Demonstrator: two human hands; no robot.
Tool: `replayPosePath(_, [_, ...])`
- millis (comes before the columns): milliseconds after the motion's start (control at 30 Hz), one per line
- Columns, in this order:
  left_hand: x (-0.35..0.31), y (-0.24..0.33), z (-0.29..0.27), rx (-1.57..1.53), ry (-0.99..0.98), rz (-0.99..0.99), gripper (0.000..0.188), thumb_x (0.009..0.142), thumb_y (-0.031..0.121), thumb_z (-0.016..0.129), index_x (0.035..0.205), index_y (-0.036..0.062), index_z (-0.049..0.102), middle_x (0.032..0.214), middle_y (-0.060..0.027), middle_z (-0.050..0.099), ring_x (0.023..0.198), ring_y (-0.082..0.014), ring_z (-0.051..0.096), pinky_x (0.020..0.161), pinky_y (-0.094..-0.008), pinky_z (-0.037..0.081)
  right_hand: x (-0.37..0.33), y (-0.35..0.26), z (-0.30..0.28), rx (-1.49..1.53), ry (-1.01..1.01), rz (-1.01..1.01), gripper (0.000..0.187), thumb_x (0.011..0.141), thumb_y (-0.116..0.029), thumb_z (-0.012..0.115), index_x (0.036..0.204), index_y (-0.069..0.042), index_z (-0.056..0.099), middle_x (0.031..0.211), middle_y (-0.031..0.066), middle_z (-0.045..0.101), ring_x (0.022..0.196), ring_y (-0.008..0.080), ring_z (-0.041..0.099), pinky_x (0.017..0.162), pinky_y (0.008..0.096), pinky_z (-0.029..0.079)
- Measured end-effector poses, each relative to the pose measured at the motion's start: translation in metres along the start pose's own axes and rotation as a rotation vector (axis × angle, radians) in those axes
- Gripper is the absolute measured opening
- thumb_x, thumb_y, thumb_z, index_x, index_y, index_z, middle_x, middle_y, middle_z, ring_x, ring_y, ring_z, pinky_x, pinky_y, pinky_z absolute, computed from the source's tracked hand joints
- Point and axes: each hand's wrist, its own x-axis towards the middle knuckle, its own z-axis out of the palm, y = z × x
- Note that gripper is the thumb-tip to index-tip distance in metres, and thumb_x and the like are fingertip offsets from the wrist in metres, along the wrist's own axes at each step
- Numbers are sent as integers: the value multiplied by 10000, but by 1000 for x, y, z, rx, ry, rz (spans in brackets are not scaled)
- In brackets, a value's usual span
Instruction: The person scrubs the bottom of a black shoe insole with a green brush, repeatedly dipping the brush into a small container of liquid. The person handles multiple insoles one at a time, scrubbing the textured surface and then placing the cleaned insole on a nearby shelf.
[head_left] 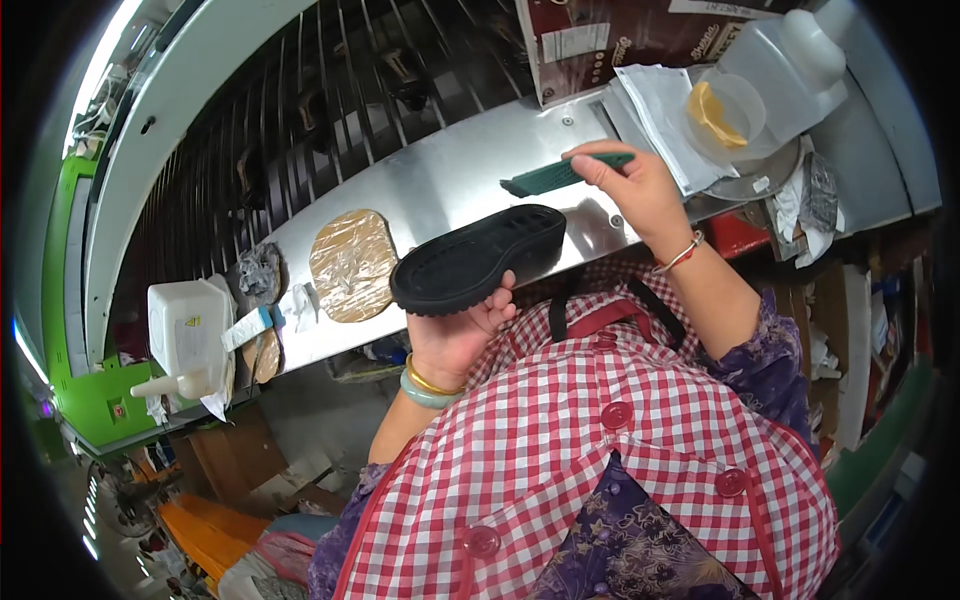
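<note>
My left hand (455, 338) grips a black shoe sole (478, 258) from below, its fingers curled round the near edge. The sole is tilted with its hollow upper side facing up and its ribbed edge toward me. In my right hand (635, 195) is a green brush (565, 175), pinched between thumb and fingers. Its dark tip points left, above the far end of the sole and apart from it. Left of the sole, a tan sole-shaped pad (353, 265) wrapped in clear film lies on the metal ledge (425, 160).
Behind the ledge runs a rack of dark bars (370, 80). A translucent bottle (775, 85) and a plastic cup with yellow residue (724, 112) stand at the right. At the left are a white container (187, 325) and crumpled grey plastic (260, 273). A dark red box (630, 45) stands behind.
</note>
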Motion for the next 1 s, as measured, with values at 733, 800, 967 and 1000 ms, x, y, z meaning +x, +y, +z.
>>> replayPosePath(733, [24,-45,8,773,11,155,805,848,284,526,1474,189,29,1342,-95,373,1117,-243,514,893,-434,480,-12,21,-16,-107,326,-108,168,886,-143,606,940,11,644,751,-6,601,653,49,511,596,190,414])
replayPosePath(800, [24,-47,9,756,6,147,819,846,281,532,1474,175,17,1325,-102,382,1105,-234,520,873,-409,495,-12,23,-6,-86,318,-99,170,886,-144,606,948,9,645,748,-10,600,651,50,511,598,191,414])
replayPosePath(967, [25,-50,11,788,21,144,818,842,253,524,1476,170,14,1320,-114,382,1105,-220,515,866,-390,498,-9,37,9,-229,268,-88,166,877,-127,607,950,17,646,746,-7,608,666,49,526,593,206,429])
replayPosePath(1000, [24,-50,11,781,29,146,816,842,245,522,1476,171,14,1317,-116,382,1105,-217,514,867,-386,496,-9,34,9,-250,284,-24,154,868,-119,615,917,23,648,731,9,614,665,50,527,593,218,437])
